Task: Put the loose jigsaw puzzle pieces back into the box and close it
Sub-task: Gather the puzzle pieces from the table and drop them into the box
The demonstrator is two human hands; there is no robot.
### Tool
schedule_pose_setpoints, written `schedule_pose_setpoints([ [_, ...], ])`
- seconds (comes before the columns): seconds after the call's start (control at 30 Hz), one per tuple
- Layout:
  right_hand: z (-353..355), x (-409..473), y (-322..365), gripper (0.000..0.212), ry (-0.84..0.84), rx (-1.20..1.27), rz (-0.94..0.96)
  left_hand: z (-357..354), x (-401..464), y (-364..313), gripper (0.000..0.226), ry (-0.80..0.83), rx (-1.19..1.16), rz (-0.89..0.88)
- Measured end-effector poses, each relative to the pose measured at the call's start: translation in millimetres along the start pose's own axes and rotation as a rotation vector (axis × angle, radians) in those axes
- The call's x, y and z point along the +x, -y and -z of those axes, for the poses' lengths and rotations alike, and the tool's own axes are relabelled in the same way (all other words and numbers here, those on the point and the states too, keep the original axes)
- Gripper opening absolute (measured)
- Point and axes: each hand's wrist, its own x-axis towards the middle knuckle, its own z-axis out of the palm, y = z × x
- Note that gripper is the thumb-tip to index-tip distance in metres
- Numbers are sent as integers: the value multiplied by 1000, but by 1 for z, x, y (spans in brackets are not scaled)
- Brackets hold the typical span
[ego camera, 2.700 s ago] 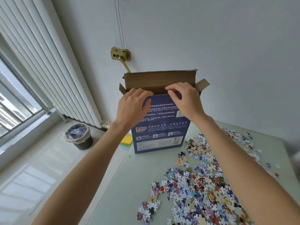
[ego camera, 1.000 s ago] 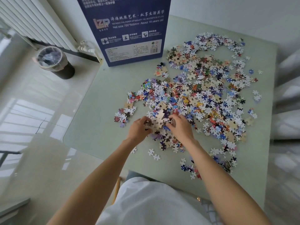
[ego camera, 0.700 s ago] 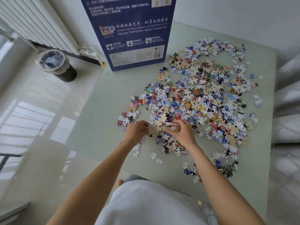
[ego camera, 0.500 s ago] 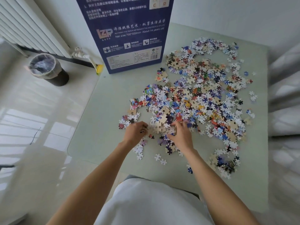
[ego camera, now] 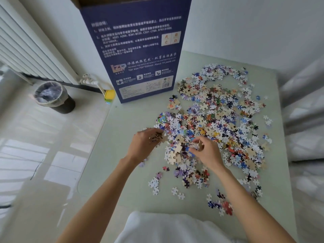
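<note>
Since half a second ago our hands have drawn apart and lifted a little, each bringing puzzle pieces up with it, and our view has dropped closer to the table. The loose puzzle pieces [ego camera: 215,123] lie spread beyond and to the right of both hands, with a thinner scatter nearer our body, under the right forearm. Our left hand [ego camera: 145,144] is curled round a small clutch of pieces at the pile's left edge, knuckles up, fingers pointing toward the heap. Our right hand [ego camera: 205,151] sits just right of it, thumb and fingers pinching a stack of pieces above the heap, wrist bent inward. Both forearms reach forward from the bottom of the view. The box [ego camera: 138,55] stands upright well beyond the left hand, at the far end of the table [ego camera: 112,155]. Left of it, on the floor, stands a bin [ego camera: 52,96] below the radiator [ego camera: 26,48].
</note>
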Motion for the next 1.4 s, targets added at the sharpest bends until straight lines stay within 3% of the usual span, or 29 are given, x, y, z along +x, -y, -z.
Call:
schedule_pose_setpoints([
  [0.2, 79, 27, 72, 28, -15, 316, 188, 117, 69, -69, 34, -355, 44, -420],
  [0.33, 125, 59, 126, 29, -98, 422, 289, 189, 128, -98, 29, -627, 115, -553],
  [0.4, 142, 77, 152, 27, -139, 527, 345, 214, 158, -105, 28, -680, 117, -560],
  [0.5, 160, 108, 187, 25, -199, 600, 413, 232, 193, -105, 27, -651, 190, -488],
  [0.67, 180, 163, 241, 25, -310, 530, 531, 232, 216, -91, 25, -402, 276, -254],
  [0.87, 183, 210, 296, 27, -471, 122, 819, 241, 222, -79, 27, -286, 267, -114],
  [1.03, 175, 232, 304, 27, -323, -284, 961, 247, 216, -72, 38, -226, 395, -109],
  [1.23, 177, 242, 309, 25, -198, -425, 901, 250, 204, -61, 25, -238, 441, -226],
  [1.4, 176, 241, 319, 39, -75, -454, 841, 244, 202, -56, 19, -292, 442, -295],
])
